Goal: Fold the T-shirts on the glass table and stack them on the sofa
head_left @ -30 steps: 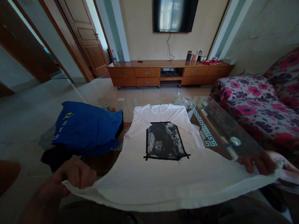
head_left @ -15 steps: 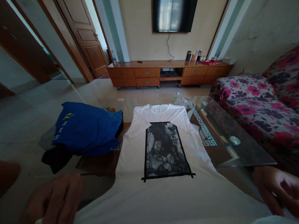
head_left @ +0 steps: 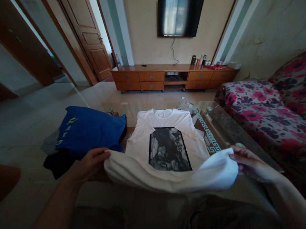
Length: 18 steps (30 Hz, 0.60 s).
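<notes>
A white T-shirt (head_left: 134,143) with a dark rectangular picture print (head_left: 168,150) lies on the glass table, its neckline at the far end. The lower part is lifted off the table and curves up toward the print, covering the print's bottom edge. My left hand (head_left: 93,163) pinches one corner of the hem. The opposite hem corner is pinched by my right hand (head_left: 246,160). Between my hands the raised fabric sags in the middle.
A blue garment with lettering (head_left: 89,130) and a black cloth (head_left: 59,163) lie left of the shirt. The glass table (head_left: 228,132) reaches toward a floral sofa (head_left: 264,118) at the right. A wooden TV cabinet (head_left: 150,76) stands against the far wall.
Both hands have moved forward and inward, bringing the shirt's hem up and away from me. The hem now hangs over the lower end of the print, and my legs have come into view.
</notes>
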{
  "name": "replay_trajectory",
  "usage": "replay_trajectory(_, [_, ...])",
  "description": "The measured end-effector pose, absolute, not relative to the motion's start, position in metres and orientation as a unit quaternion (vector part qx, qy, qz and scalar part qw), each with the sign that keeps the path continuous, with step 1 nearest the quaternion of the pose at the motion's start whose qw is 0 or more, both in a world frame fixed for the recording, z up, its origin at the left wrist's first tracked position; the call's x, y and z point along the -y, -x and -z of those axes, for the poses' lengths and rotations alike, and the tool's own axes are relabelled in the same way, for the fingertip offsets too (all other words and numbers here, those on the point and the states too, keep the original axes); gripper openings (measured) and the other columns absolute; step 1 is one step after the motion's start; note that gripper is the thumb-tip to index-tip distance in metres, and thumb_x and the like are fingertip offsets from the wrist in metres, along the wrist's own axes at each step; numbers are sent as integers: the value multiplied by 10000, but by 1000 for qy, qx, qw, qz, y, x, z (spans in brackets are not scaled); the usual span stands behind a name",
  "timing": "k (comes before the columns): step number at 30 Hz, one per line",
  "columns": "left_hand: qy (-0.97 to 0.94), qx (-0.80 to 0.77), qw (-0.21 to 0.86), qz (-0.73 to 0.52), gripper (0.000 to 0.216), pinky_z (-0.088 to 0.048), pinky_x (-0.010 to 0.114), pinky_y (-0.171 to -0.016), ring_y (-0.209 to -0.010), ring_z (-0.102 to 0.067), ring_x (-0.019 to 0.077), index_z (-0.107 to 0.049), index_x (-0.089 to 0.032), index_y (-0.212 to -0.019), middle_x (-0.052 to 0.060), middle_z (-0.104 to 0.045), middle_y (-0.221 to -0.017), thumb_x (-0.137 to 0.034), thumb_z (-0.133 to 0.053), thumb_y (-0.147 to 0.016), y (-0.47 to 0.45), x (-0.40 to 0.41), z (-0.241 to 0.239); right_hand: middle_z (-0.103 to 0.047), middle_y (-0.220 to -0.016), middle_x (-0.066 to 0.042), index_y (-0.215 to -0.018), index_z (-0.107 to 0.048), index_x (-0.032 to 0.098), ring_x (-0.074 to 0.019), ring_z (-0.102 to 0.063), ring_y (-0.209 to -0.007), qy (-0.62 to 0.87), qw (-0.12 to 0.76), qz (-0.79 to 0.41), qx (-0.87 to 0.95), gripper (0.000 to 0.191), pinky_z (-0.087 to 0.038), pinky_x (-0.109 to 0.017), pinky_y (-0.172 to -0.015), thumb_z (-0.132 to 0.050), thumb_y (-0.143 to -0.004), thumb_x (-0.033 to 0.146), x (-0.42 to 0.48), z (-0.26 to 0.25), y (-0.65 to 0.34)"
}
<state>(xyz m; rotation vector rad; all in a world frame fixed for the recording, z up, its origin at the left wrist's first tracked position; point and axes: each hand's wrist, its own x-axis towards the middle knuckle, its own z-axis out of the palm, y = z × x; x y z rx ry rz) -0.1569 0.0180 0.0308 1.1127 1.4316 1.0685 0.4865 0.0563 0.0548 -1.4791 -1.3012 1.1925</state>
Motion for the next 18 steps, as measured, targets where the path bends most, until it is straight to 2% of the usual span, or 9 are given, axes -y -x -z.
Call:
replay_trajectory(1, [-444, -594, 492, -456, 442, -599, 357, -647, -731, -722, 260, -784, -158, -940, 119, -770, -858, -517, -864, -696, 150, -31, -27, -660, -725, -42, -902, -702, 201, -155, -581, -566, 572, 371, -523, 511, 427, -483, -270, -505, -855, -708, 549, -67, -49, -484])
replay_trajectory(3, [-468, -611, 441, -462, 493, -582, 336, -693, -818, -716, 265, -777, -148, -968, 121, -775, -916, -570, -824, -717, 139, -59, -14, -686, -803, -30, -985, -677, 209, -149, -598, -618, 562, 360, -550, 502, 439, -496, -259, -544, -813, -760, 560, -89, -36, -477])
replay_trajectory(6, [-528, -653, 306, -448, 505, -546, 322, -756, -876, -697, 262, -762, -154, -942, 100, -778, -953, -631, -705, -789, 128, -96, 12, -658, -711, 0, -992, -647, 207, -136, -543, -540, 603, 391, -464, 517, 488, -431, -244, -476, -778, -751, 610, -121, -14, -471])
replay_trajectory(9, [-552, -685, 234, -413, 500, -515, 321, -756, -849, -691, 265, -739, -154, -905, 104, -779, -922, -629, -594, -842, 119, -120, 38, -647, -623, -5, -930, -646, 213, -156, -536, -496, 656, 375, -353, 551, 447, -392, -255, -450, -716, -764, 622, -144, 13, -469])
replay_trajectory(13, [-564, -710, 194, -373, 443, -488, 309, -750, -818, -675, 251, -715, -167, -920, 105, -774, -925, -568, -530, -891, 114, -135, 55, -731, -717, -71, -903, -673, 211, -227, -658, -622, 708, 325, -238, 580, 390, -446, -291, -531, -645, -796, 585, -159, 42, -470])
replay_trajectory(18, [-563, -715, 143, -388, 426, -464, 295, -754, -817, -657, 233, -694, -177, -982, 87, -755, -933, -546, -483, -944, 113, -144, 48, -769, -851, -113, -1021, -688, 182, -250, -699, -730, 713, 332, -196, 585, 463, -479, -307, -607, -574, -858, 601, -176, 53, -475])
